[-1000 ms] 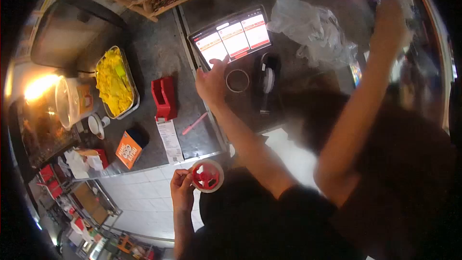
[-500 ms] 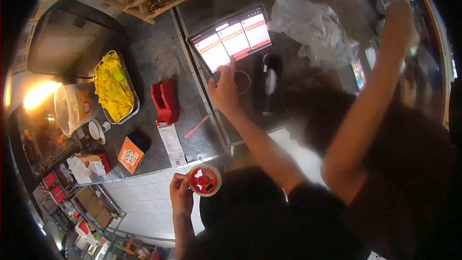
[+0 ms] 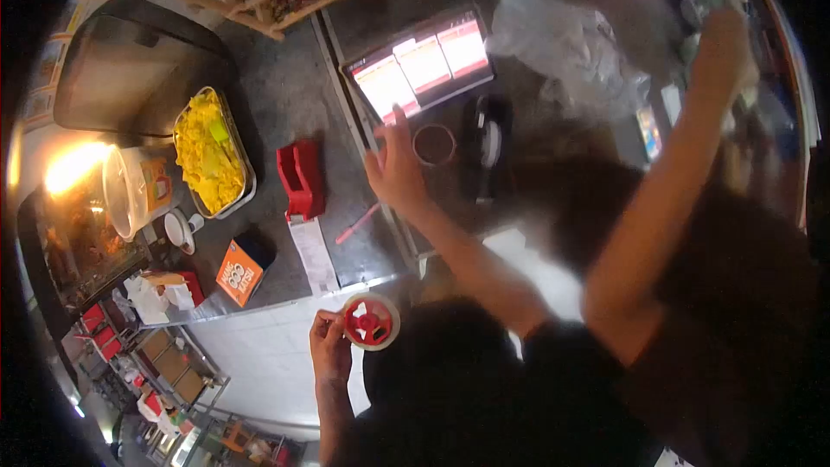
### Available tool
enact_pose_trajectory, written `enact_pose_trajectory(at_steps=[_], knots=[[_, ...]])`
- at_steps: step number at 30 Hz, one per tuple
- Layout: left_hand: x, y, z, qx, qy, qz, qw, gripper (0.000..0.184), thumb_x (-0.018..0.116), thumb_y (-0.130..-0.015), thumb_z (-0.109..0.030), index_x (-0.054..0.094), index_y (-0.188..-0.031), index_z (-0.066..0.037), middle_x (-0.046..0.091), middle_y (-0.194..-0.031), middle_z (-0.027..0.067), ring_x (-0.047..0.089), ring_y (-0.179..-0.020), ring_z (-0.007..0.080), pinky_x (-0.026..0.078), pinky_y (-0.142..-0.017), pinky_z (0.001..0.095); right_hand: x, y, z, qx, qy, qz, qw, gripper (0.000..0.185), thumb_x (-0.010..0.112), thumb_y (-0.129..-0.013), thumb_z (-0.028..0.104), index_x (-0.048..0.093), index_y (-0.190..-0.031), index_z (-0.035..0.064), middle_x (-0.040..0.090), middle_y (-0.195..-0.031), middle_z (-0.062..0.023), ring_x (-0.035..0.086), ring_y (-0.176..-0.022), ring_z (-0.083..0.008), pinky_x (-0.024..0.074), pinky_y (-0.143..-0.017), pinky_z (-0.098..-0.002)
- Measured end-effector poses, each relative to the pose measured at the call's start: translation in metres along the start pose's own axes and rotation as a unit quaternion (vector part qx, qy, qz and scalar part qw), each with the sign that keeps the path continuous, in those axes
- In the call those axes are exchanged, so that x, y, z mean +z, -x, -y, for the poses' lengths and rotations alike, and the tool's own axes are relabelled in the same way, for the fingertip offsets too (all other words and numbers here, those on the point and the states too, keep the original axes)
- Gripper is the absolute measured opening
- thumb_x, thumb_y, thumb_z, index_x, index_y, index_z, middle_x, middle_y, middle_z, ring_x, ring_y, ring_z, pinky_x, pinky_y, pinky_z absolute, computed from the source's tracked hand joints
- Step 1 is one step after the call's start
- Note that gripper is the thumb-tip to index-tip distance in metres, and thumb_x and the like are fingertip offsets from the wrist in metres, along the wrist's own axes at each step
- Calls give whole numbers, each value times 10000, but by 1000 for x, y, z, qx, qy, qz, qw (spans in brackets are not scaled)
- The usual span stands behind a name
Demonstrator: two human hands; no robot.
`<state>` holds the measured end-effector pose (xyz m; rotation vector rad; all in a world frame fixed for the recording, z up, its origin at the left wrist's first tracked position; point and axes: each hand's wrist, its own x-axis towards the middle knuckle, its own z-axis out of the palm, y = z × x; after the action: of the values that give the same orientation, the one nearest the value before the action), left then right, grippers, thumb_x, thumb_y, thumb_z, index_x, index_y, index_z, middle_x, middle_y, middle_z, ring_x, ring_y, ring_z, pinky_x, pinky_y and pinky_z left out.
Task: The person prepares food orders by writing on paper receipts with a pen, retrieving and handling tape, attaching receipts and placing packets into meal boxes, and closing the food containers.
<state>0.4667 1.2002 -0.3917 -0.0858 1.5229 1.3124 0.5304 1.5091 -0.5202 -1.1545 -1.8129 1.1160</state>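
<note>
My left hand [image 3: 328, 342] is closed on the rim of a tape roll [image 3: 392, 304] with a red spoked core, held in front of the counter's edge. My right hand [image 3: 399, 169] reaches over a lit tablet [image 3: 424, 69]. Its index finger stretches to the lower edge of the screen, the other fingers apart and holding nothing. A thin ring [image 3: 433, 145] lies by that hand, and a black object with a white part [image 3: 488, 145] beyond it. On the counter are a red tape dispenser [image 3: 301, 180], a printed receipt [image 3: 315, 258] and a pink pen [image 3: 357, 223].
A co-worker's arm [image 3: 657, 182] stretches across the right side, its hand blurred. Plastic bags [image 3: 562, 43] lie behind the tablet. Leftward stand a tray of yellow food [image 3: 207, 156], a clear tub [image 3: 130, 195] and an orange box [image 3: 239, 274].
My right hand has shifted slightly left and down along the tablet, uncovering more of the ring. My left hand keeps the tape roll. The co-worker's hand has moved slightly downward.
</note>
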Motion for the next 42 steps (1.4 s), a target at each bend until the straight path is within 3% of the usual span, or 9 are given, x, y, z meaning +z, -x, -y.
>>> enact_pose_trajectory(at_steps=[4, 9, 14, 17, 22, 29, 32, 37, 42], knots=[[16, -3, 8, -47, 30, -29, 998, 125, 646, -970, -122, 546, -912, -74, 671, -973, 80, 618, -861, 149, 524, -809, 337, -21, 9, -21, 11, -9, 14, 1000, 390, 656, -836, -18, 466, -1171, 38, 302, -1534, -309, 530, -628, -168, 509, -671, -306], [21, -2, 14, -60, 39, -6, 997, 112, 641, -972, -109, 548, -922, -73, 659, -936, 68, 624, -846, 153, 530, -808, 344, -19, -9, -24, 17, -6, -27, 999, 410, 647, -837, -33, 458, -1192, 43, 290, -1527, -337, 554, -665, -174, 512, -673, -304], [28, 3, 11, -45, 28, -34, 998, 101, 644, -966, -97, 553, -929, -71, 638, -893, 52, 621, -810, 144, 532, -796, 332, -11, -34, -13, -101, 89, -36, 990, 401, 652, -837, 26, 448, -1182, 23, 266, -1549, -314, 628, -1061, -410, 544, -789, -432], [19, 7, 12, -37, 72, -16, 997, 93, 636, -966, -86, 552, -931, -73, 641, -881, 46, 623, -810, 139, 528, -791, 316, -8, -24, -27, 2, 94, 26, 995, 384, 654, -835, 56, 448, -1156, 16, 260, -1561, -302, 519, -1239, -477, 532, -840, -484], [17, 5, 11, -29, 60, -23, 998, 83, 632, -977, -117, 597, -1018, -54, 672, -969, 66, 650, -878, 150, 536, -820, 323, -31, 7, -22, 32, 52, 40, 997, 432, 686, -831, 45, 464, -1200, 10, 387, -1489, -296, 655, -796, -335, 530, -744, -404], [37, -9, 1, -19, -61, 2, 998, 420, 625, -987, -155, 536, -1351, 34, 660, -1233, 156, 649, -1108, 225, 533, -960, 381, -75, 69, -8, -28, 7, 112, 993, 589, 723, -861, 122, 468, -1386, 40, 574, -1311, -164, 661, -824, -244, 530, -773, -356], [53, -18, -3, 16, -17, 18, 1000, 448, 589, -1001, -136, 487, -1396, 47, 619, -1298, 163, 635, -1142, 239, 524, -986, 401, -104, 92, 41, 319, -203, 335, 863, 587, 720, -906, 205, 456, -1406, 48, 556, -1343, -141, 665, -974, -238, 529, -864, -367], [89, -32, -11, -9, 145, 19, 989, 559, 544, -987, -98, 368, -1516, -52, 554, -1394, 129, 569, -1226, 242, 498, -981, 408, -125, 97, 114, 72, -256, 312, 912, 711, 700, -932, 255, 353, -1508, 25, 431, -1506, -209, 484, -1350, -323, 428, -1077, -398], [105, -42, 2, 0, 169, 71, 983, 625, 510, -945, -22, 320, -1537, -85, 467, -1451, 145, 568, -1207, 250, 511, -931, 378, -120, 96, 102, 100, -259, 275, 921, 656, 625, -967, 259, 355, -1506, 1, 416, -1523, -218, 435, -1401, -340, 347, -1141, -415]])
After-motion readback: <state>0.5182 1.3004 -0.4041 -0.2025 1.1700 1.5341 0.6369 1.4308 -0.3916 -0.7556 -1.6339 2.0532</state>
